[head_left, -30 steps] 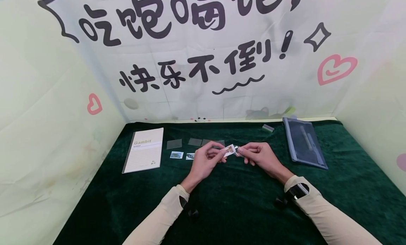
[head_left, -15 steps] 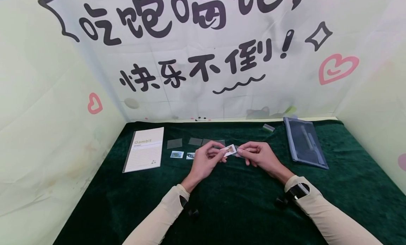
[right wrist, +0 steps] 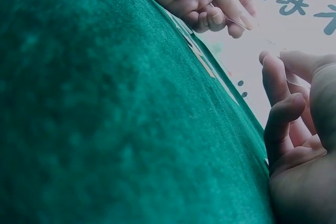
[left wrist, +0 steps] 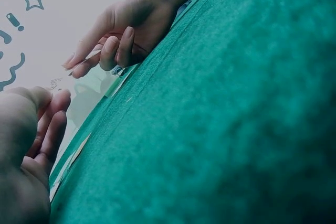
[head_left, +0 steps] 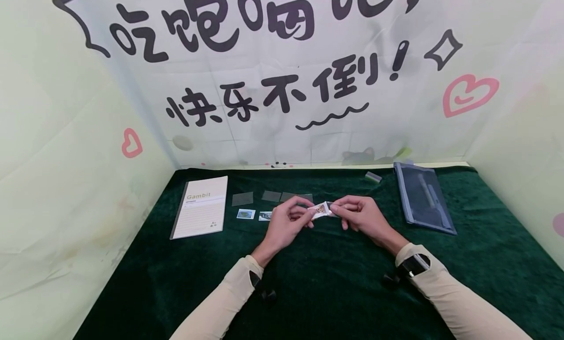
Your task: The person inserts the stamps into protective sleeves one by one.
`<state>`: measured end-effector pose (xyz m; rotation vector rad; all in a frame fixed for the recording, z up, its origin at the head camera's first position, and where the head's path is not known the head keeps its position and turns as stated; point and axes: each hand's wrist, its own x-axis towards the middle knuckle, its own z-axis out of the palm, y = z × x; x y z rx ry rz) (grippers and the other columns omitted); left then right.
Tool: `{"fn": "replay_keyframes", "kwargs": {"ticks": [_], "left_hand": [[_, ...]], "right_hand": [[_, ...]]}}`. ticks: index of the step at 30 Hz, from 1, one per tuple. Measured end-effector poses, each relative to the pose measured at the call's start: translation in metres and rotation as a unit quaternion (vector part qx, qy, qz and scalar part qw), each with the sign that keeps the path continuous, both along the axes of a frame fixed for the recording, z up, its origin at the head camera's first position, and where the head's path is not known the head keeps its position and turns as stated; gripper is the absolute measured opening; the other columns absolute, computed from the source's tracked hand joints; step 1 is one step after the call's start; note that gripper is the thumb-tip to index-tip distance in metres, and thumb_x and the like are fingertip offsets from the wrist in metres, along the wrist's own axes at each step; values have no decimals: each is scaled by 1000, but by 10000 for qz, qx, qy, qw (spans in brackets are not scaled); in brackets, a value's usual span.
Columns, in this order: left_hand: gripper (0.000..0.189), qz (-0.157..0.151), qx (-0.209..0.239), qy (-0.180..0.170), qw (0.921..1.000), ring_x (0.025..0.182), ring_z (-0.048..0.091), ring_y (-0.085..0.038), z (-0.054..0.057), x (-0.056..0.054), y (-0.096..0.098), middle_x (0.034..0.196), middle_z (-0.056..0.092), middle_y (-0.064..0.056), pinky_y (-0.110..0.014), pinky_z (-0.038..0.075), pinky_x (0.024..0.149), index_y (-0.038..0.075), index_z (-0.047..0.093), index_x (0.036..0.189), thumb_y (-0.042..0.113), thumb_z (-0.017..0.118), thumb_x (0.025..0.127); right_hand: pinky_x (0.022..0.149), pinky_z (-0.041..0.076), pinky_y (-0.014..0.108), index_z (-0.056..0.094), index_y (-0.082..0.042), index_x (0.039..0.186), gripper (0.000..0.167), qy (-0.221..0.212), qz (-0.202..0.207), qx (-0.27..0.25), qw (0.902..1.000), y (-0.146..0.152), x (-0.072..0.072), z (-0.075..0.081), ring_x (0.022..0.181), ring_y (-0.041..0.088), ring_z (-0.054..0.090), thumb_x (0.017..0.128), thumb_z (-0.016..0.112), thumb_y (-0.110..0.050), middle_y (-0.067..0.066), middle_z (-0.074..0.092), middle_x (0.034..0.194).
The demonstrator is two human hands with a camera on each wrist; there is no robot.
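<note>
In the head view, my left hand (head_left: 286,223) pinches a small white-bordered stamp (head_left: 320,210) with a brown picture between thumb and fingers. Facing it, my right hand (head_left: 363,215) pinches the end of a clear plastic sleeve (head_left: 330,214), which overlaps the stamp's right part. Both hands are raised above the green cloth; the wrist views show the left fingertips (left wrist: 63,98) and the right fingertips (right wrist: 273,59) a short gap apart, with the thin pieces seen edge-on. Left of the hands lie a blue stamp (head_left: 246,214) and another stamp (head_left: 265,216), partly hidden by the left hand.
Behind the stamps lie several clear sleeves (head_left: 242,198) in a row. A Gambit notebook (head_left: 200,208) is at the left, a blue zip pouch (head_left: 425,198) with contents at the right. One small block (head_left: 373,177) sits near the back wall (head_left: 246,144).
The clear sleeve in my right hand has shifted left over the stamp, whose surface now looks glossier. Both hands stay in nearly the same place, and the stamp tilts slightly less.
</note>
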<state>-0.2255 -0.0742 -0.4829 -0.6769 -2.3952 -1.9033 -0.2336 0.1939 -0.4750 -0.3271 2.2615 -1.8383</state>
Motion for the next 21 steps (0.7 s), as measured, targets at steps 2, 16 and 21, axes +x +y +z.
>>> {"fn": "replay_keyframes", "kwargs": {"ticks": [2, 16, 21], "left_hand": [[20, -42, -57, -10, 10000, 78, 78, -16, 0, 0, 0, 98, 84, -8, -24, 54, 70, 22, 71, 124, 31, 72, 106], [25, -349, -164, -213, 9990, 79, 77, -19, 0, 1, 1, 98, 82, -6, -26, 57, 73, 23, 72, 127, 38, 71, 106], [27, -278, -106, -288, 9991, 82, 78, -18, 0, 1, 1, 99, 82, -4, -27, 61, 75, 21, 71, 127, 40, 68, 108]], "right_hand": [[52, 45, 24, 74, -12, 126, 39, 1, 17, 8, 10000, 0, 0, 0, 59, 17, 60, 103, 75, -42, 19, 74, 83], [53, 50, 27, 76, -12, 123, 35, 131, 114, 94, 9998, -4, 5, 4, 53, 15, 58, 103, 75, -40, 19, 82, 99], [54, 50, 28, 76, -12, 123, 37, 247, -41, 221, 9994, -3, 4, 4, 53, 18, 58, 103, 74, -43, 18, 82, 100]]}}
